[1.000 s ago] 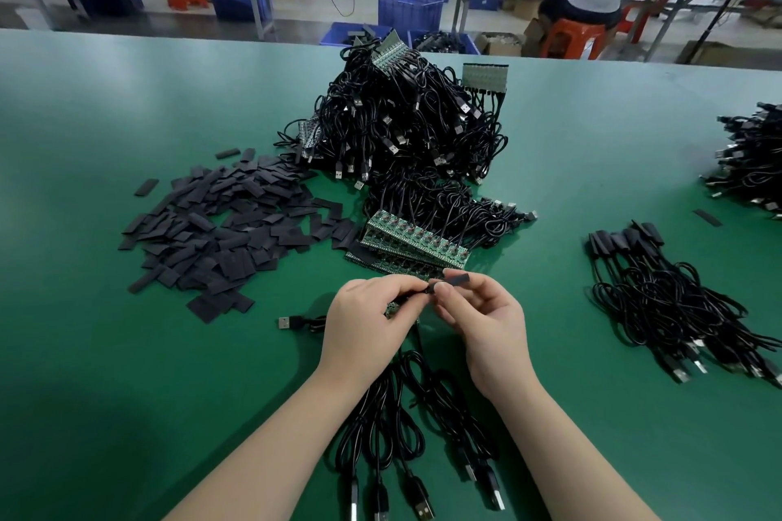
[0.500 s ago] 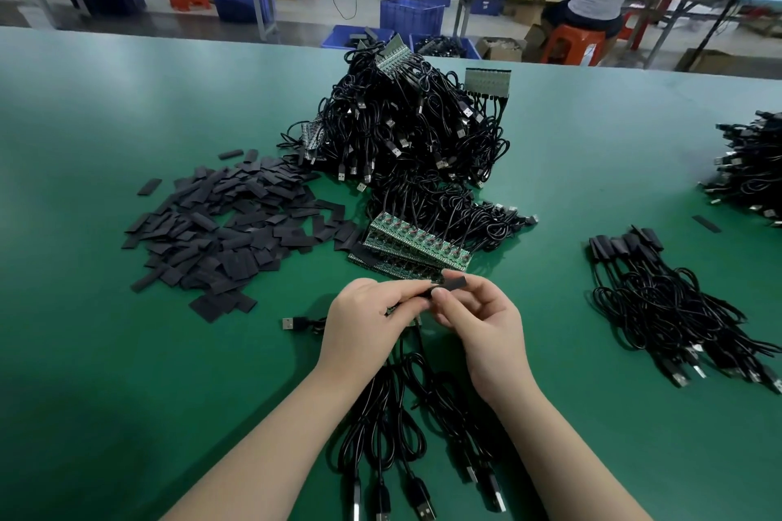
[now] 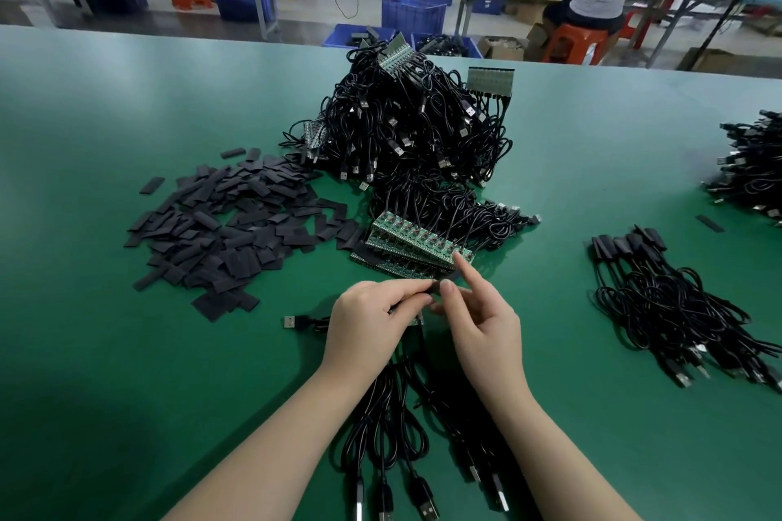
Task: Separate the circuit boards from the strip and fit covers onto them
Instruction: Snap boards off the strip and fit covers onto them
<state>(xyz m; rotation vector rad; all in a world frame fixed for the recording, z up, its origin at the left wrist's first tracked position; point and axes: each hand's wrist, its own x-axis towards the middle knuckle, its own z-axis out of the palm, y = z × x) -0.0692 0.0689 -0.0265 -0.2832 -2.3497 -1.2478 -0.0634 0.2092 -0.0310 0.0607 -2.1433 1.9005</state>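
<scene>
The left hand (image 3: pixel 372 321) is gripping a small circuit board (image 3: pixel 417 319) just on the near side of the board strip (image 3: pixel 417 247), fingers curled over it, probably to steady the board. The right hand (image 3: pixel 482 317) is pinching a black cover (image 3: pixel 442 283) at the board's end with thumb and middle finger, its forefinger lifted straight toward the strip; it looks as though the cover is being worked on like a sleeve. How far the cover is seated is hidden by the fingers. The board's cable (image 3: pixel 383 406) is trailing from the hands toward the person. Loose covers (image 3: pixel 228 237) are lying in a heap left of the strip, within easy reach, and finished cables (image 3: pixel 673 305) are lying well to its right on the green surface (image 3: pixel 127 351).
</scene>
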